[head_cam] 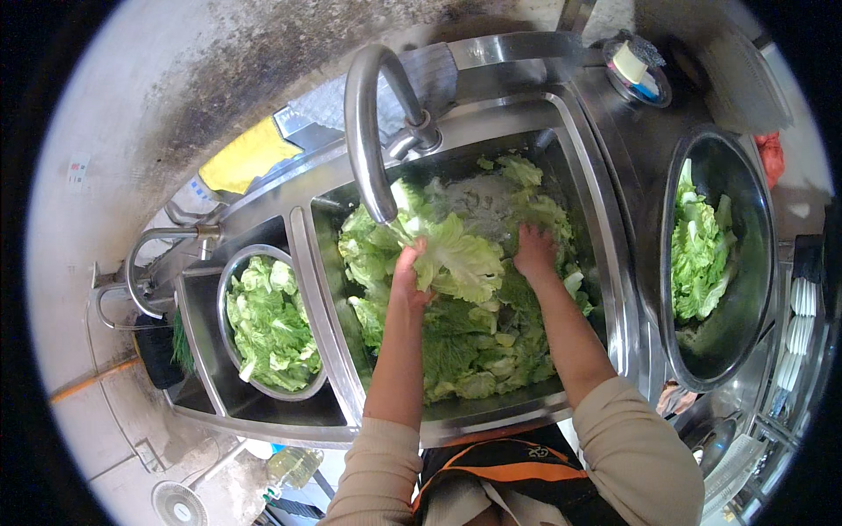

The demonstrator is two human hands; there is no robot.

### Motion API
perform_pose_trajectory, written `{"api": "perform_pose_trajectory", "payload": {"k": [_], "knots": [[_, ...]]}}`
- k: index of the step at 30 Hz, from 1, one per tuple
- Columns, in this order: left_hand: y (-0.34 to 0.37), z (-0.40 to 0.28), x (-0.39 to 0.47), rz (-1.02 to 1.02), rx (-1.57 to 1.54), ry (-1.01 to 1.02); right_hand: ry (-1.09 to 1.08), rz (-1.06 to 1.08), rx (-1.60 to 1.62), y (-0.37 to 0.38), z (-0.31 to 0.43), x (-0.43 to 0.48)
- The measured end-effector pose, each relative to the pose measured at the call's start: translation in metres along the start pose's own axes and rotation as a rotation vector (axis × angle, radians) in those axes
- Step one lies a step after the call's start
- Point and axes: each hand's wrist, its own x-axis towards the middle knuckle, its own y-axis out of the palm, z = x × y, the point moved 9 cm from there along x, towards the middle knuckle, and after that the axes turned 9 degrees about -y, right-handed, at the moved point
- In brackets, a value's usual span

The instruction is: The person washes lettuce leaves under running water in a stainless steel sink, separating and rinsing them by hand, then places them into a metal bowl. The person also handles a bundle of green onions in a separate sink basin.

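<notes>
My left hand (413, 273) grips a leafy green lettuce-like head (460, 256) by its base, just under the spout of a curved steel faucet (371, 131). Below and to the right, my right hand (536, 250) reaches into the water of the large steel sink (598, 197), its fingers spread and partly under the surface. Loose leaves (473, 355) fill much of that sink, some floating and some sunk. The water looks cloudy and stirred between the faucet and my right hand.
A steel bowl (225, 329) heaped with leaves stands in the smaller left sink. On the right counter, a large oval metal basin (750, 263) holds more leaves. A small bowl (635, 89) with a sponge and scourer sits at the back right. A second faucet (141, 253) rises at the left.
</notes>
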Motion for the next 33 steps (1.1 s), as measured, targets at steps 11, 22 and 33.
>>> {"api": "perform_pose_trajectory", "payload": {"k": [11, 22, 33], "knots": [[-0.019, -0.007, 0.01, 0.099, -0.043, -0.007, -0.107, 0.078, 1.376, -0.045, 0.015, -0.006], [-0.018, 0.034, 0.007, 0.112, -0.122, -0.046, 0.177, 0.133, 1.945, -0.034, 0.085, -0.063], [-0.032, 0.008, -0.032, -0.032, -0.151, 0.185, -0.531, -0.054, 1.361, -0.075, 0.172, -0.068]]}}
